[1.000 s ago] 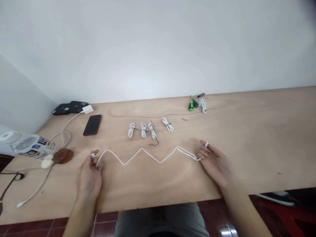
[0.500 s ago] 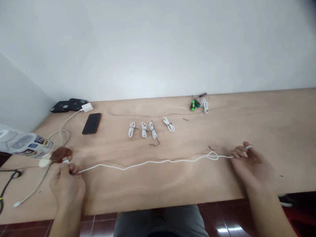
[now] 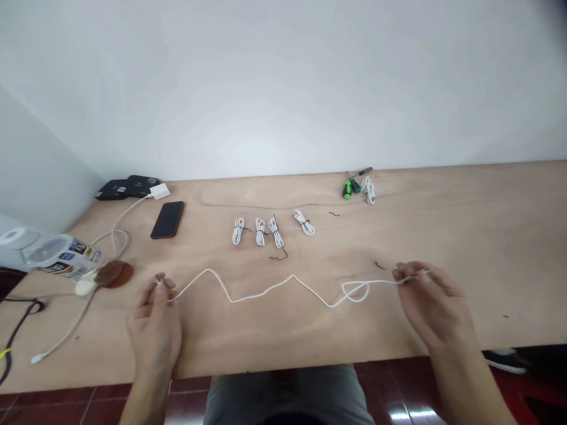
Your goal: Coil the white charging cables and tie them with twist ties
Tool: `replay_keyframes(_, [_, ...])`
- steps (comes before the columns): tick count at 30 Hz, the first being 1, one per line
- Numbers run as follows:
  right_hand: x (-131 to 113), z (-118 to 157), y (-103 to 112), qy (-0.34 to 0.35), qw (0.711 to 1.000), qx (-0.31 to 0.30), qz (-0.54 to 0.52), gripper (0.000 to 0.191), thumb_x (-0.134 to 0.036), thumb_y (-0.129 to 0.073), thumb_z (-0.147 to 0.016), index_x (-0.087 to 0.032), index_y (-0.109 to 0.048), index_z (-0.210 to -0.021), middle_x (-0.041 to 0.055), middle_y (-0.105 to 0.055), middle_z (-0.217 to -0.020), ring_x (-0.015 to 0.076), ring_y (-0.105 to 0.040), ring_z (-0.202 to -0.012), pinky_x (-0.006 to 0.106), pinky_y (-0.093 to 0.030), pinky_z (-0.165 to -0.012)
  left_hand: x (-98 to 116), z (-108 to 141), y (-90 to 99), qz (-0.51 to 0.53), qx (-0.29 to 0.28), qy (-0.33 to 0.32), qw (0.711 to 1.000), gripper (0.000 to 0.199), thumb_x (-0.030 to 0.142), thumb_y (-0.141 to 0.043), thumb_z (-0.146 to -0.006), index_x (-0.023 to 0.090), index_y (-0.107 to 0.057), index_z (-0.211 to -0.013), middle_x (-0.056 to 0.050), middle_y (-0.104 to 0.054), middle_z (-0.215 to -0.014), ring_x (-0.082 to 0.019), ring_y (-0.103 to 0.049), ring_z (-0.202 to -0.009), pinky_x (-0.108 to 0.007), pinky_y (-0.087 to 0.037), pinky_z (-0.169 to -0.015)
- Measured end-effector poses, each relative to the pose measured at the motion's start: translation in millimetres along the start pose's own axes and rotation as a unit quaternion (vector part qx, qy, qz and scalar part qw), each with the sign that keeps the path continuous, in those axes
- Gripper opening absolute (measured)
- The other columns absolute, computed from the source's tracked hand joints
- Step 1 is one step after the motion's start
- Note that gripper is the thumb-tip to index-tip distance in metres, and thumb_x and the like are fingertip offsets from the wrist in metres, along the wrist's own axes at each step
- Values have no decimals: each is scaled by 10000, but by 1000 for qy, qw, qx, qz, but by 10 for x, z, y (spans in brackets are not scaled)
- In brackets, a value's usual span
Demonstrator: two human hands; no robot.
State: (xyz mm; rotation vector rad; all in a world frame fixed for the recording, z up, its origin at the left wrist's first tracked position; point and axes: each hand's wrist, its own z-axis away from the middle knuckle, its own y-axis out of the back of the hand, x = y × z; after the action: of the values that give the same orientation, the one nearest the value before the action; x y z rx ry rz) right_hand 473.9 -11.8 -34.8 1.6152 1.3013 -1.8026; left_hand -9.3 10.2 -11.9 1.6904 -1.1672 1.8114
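A white cable (image 3: 261, 293) runs in loose zigzags above the wooden table between my two hands, with a small loop near its right end. My left hand (image 3: 156, 327) is closed on the cable's left end, its tip showing by the thumb. At the other end, my right hand (image 3: 434, 307) pinches the cable, and a white end pokes out near the thumb. Beyond the cable lie several tied white cable bundles: one bundle (image 3: 238, 231), another bundle (image 3: 260, 232), a third bundle (image 3: 275, 233) and a separate bundle (image 3: 304, 222).
A black phone (image 3: 167, 219) lies left, near black boxes (image 3: 140, 185) and a white charger (image 3: 160, 191). A plastic bottle (image 3: 62, 255) lies by a brown disc (image 3: 114, 274). Screwdrivers (image 3: 347, 189) and another cable bundle (image 3: 368, 190) are at the back. Black twist ties (image 3: 378, 265) are scattered about.
My hands have come closer together, the left moving right and the right moving left. The cable, nearly straight before, has slackened into zigzags.
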Motion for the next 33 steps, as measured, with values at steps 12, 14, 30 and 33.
replay_keyframes(12, [345,1168,-1177,28,932,-296,207,183,-300,-818,-894,-406,-870,-1033,62,-799,-1006,287,-760,-895,434,-650,-752,-205,935,-378,-205,-305,-52,929,34,299,-774,-921,268,-786,-932,-63,-732,-985,-248,-687,-967,-367,-565,-881])
replay_keyframes(14, [399,1235,-1271,21,923,-330,198,202,-294,-792,-922,-408,-862,-1074,52,-799,-997,270,-762,-872,414,-651,-752,-228,953,-402,-203,-347,-46,915,54,281,-768,-929,273,-807,-966,-65,-749,-1001,-247,-701,-969,-369,-575,-890])
replay_keyframes(30, [421,1305,-1335,14,922,-337,191,204,-285,-726,-971,-299,-836,-1142,60,-796,-1032,231,-752,-921,358,-621,-827,-248,939,-399,-202,-385,-48,899,95,235,-717,-976,243,-779,-1048,-51,-749,-1039,-206,-719,-985,-329,-575,-906])
replay_keyframes(33, [375,1249,-1297,-1,953,-232,195,239,-361,-660,-1017,-261,-802,-1180,90,-791,-1163,267,-735,-1083,405,-595,-947,-199,891,-400,-201,-351,-62,912,175,247,-650,-1015,247,-728,-1172,-61,-714,-1106,-196,-702,-966,-322,-561,-876])
